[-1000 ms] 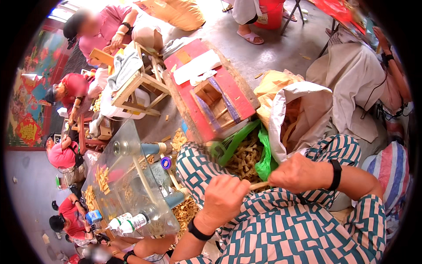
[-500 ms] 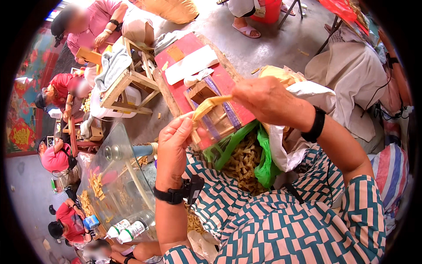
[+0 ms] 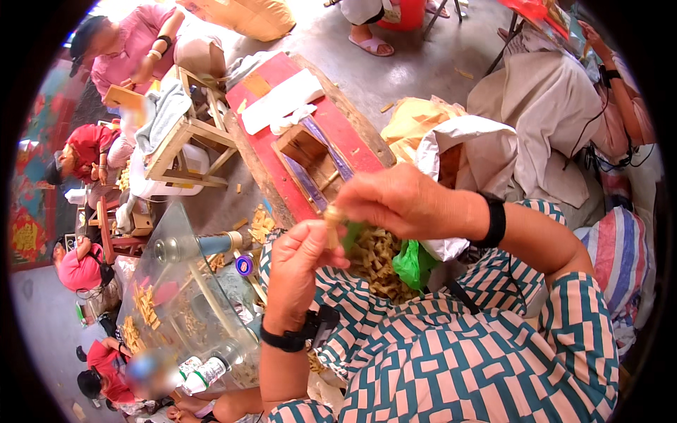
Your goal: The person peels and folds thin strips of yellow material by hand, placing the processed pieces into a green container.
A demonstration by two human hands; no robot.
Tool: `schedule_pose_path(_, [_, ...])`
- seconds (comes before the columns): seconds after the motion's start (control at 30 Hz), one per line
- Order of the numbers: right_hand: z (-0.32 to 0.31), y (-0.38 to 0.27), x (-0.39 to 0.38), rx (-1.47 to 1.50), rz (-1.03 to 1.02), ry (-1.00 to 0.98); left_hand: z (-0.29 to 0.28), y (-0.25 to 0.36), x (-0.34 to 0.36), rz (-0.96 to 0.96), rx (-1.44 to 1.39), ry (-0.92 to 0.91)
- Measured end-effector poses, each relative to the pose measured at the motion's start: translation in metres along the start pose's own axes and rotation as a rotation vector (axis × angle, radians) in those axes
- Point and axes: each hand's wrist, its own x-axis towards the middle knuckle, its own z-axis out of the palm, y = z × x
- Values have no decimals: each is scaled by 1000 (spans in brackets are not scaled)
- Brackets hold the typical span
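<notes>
Hands meet above the lap, left hand (image 3: pixel 300 271) and right hand (image 3: pixel 402 204) both pinching a small tan wooden piece (image 3: pixel 331 220) over a green bag (image 3: pixel 412 264) of similar pieces (image 3: pixel 377 264).

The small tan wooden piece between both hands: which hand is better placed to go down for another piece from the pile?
Probably the right hand: it hovers directly above the pile of wooden pieces, while the left hand grips the small wooden piece.
</notes>
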Motion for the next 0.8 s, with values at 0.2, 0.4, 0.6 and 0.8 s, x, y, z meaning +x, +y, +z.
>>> schedule_pose_path(0.2, [8,-29,-13,128,82,-229,13,-10,-20,-45,131,-138])
schedule_pose_path(0.4, [6,-51,-29,-196,-61,-325,28,-29,-42,49,16,-167])
schedule_pose_path(0.6, [-8,-74,-37,-233,-217,-573,40,-16,-80,-126,152,-188])
schedule_pose_path(0.8, [-10,-91,-57,-313,-292,-605,48,-18,-103,-21,290,-273])
